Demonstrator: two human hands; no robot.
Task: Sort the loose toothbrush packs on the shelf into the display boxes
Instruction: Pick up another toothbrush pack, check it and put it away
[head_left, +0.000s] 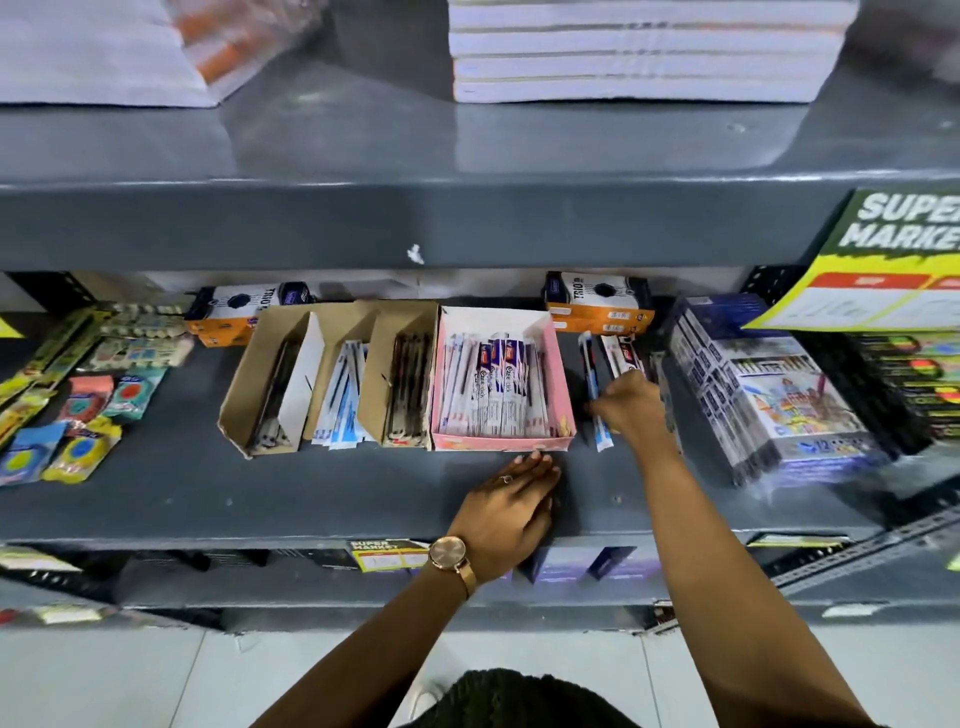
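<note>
Two orange boxes (597, 301) at the far side of the shelf (311, 493) read "TRIO"; a poster (898, 249) on the right reads "SUPER MARKET". Right hand (631, 405) reaches right of the pink display box (558, 379), fingers closed on a loose blue toothbrush pack (592, 384) among others lying there. Left hand (511, 509) rests flat, released, just near the box's front edge.

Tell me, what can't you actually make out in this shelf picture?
- Head view: the right hand covers the loose packs, so its grip and their count are hidden.
- Small print on packs in the pink box is too small and blurred.
- The supermarket poster is cut off by the right edge.
- Dark items in the brown boxes are shadowed, unidentifiable.
</note>
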